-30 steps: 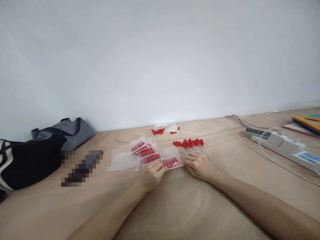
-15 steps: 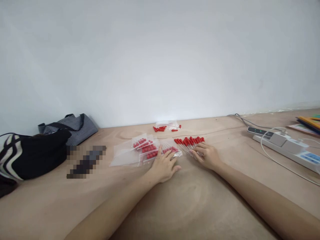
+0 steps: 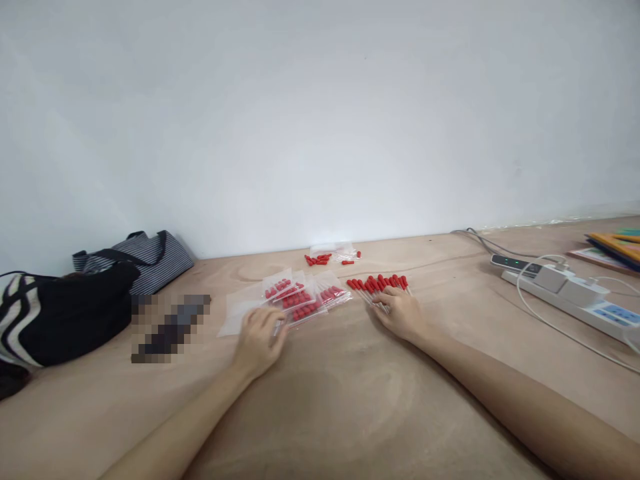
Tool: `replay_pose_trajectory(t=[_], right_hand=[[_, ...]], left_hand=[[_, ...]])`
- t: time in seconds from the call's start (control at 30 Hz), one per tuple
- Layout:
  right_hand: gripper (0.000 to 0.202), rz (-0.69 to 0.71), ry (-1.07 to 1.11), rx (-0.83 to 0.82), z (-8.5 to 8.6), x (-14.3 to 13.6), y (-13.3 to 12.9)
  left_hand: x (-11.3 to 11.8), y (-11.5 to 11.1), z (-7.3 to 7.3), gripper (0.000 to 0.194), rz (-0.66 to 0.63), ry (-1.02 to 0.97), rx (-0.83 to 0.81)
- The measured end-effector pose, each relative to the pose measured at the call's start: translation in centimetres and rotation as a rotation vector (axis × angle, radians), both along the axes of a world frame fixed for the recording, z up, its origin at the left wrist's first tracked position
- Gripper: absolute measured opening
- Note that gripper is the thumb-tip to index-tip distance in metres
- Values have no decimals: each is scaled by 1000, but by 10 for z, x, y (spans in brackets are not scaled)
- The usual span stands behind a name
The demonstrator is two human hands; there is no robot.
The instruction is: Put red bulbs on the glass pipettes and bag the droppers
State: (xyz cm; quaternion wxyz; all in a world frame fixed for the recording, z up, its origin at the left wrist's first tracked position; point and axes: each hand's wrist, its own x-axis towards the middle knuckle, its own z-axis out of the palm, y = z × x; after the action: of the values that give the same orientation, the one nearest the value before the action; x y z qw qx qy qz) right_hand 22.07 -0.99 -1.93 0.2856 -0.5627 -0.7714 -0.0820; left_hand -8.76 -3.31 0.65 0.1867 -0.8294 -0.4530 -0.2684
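Note:
My left hand (image 3: pixel 259 339) is over the lower left edge of a pile of clear zip bags (image 3: pixel 304 303), thumb apart from the bent fingers. Bags in the pile hold droppers with red rubber bulbs; the sheet-like bags at its left side look flat. To the right lies a loose fanned row of glass droppers (image 3: pixel 380 283), red bulbs pointing away from me. My right hand (image 3: pixel 400 312) is on their clear tubes, fingers curled and closed around part of the row. How many tubes it grips is hidden.
By the wall lie several red bulbs (image 3: pixel 318 260) and a clear bag (image 3: pixel 345 251). A striped bag (image 3: pixel 150 257), a black cloth item (image 3: pixel 85 313) and a blurred dark object (image 3: pixel 173 328) are at left. A power strip (image 3: pixel 575 300) with cables and some books (image 3: pixel 615 250) are at right.
My left hand has moved left, off the rightmost filled bag to the pile's lower left edge. My right hand has shifted slightly left along the dropper row. The view has shifted a little.

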Motion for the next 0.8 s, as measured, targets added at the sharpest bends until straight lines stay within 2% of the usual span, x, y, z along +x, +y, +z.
replay_pose_trajectory(t=[0.1, 0.17, 0.3, 0.5, 0.57, 0.63, 0.73, 0.8], right_hand=[[21, -78, -61, -87, 7, -19, 6], [23, -142, -87, -145, 12, -31, 12], [31, -254, -75, -254, 18, -46, 24], [32, -314, -56, -311, 21, -56, 34], [32, -319, -58, -310, 22, -57, 33], [33, -323, -50, -286, 24, -55, 29], [25, -262, 67, -198, 22, -42, 22], [18, -139, 225, -132, 17, -27, 16]], left_hand=[[-47, 7, -2, 30, 151, -29, -80], [-64, 9, -3, 37, 194, -6, -184], [-75, -1, -6, 39, 178, 78, -291], [-86, -50, -6, 37, 77, 138, -139], [-84, -70, -6, 34, 15, 160, -82], [-72, -86, -4, 27, -62, 183, -40], [-36, -100, 0, 24, -183, 190, -33], [-5, -101, 4, 24, -298, 205, -115]])
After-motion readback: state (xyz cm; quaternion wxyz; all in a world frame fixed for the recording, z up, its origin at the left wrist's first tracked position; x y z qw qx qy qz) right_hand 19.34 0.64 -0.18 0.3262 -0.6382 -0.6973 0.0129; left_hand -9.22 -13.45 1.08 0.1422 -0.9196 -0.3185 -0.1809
